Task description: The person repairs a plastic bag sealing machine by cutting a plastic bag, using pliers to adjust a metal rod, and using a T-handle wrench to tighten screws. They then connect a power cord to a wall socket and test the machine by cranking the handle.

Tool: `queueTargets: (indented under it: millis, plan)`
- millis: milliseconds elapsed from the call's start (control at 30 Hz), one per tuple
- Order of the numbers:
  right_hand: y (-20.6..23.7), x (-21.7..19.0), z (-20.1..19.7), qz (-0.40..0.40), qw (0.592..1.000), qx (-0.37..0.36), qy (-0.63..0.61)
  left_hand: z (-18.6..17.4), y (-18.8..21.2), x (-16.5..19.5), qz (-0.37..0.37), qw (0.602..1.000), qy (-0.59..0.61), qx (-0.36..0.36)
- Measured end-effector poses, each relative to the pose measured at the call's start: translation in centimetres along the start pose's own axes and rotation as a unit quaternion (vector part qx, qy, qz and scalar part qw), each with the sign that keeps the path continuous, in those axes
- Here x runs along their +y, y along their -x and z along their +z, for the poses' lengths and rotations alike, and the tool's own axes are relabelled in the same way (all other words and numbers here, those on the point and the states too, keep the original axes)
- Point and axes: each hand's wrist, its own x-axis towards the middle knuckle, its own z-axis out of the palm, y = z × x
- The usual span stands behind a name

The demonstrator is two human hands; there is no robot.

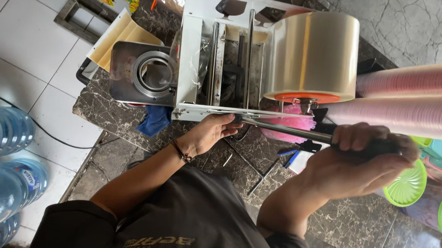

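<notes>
Nearest my eyes, my right grip (361,159) is clamped around the black handle (376,146) of the lever (286,130) on the white sealing machine (208,56), which stands on the dark marble desk (354,224) with its big roll of clear film (313,56) on top. My left grip (211,131), fingers loosely curled and holding nothing, rests against the machine's lower front edge, beside the steel cup ring (153,72).

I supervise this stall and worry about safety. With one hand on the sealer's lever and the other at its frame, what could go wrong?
1. The left hand rests against the white metal sealing machine beside its long black-gripped lever; fingers might get pinched.
2. The right hand works beside stacked pink plastic cups, which might get knocked.
</notes>
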Motion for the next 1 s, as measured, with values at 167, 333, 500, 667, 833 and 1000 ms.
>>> queueTargets:
  millis: [167, 333, 500, 667, 833, 1000]
  plan:
    - [-5.2, 1.4, -0.1, 0.151, 0.776, -0.515, -0.332, 0.1, -0.1, 0.0, -0.023, 1.000, 0.007, 0.002]
    - [0.5, -1.4, 0.6, 0.058, 0.998, -0.010, -0.027, -0.6, -0.4, -0.7, -0.026, 0.997, 0.072, -0.015]
    - [-4.8, 0.1, 1.6, 0.132, 0.810, -0.512, -0.254, -2.2, -1.1, -1.7, -0.010, 1.000, -0.001, -0.011]
    - [-1.0, -2.3, 1.9, 0.105, 0.963, -0.246, -0.038, -3.0, -1.8, -1.8, -0.034, 0.996, -0.077, 0.006]
    - [-2.9, -0.7, 1.2, 0.113, 0.874, -0.441, -0.172, -2.9, -1.2, -1.6, -0.066, 0.992, -0.104, 0.015]
    - [-2.0, -0.2, 1.8, 0.108, 0.925, -0.338, -0.134, -3.0, -1.2, -1.5, -0.052, 0.993, -0.108, 0.000]
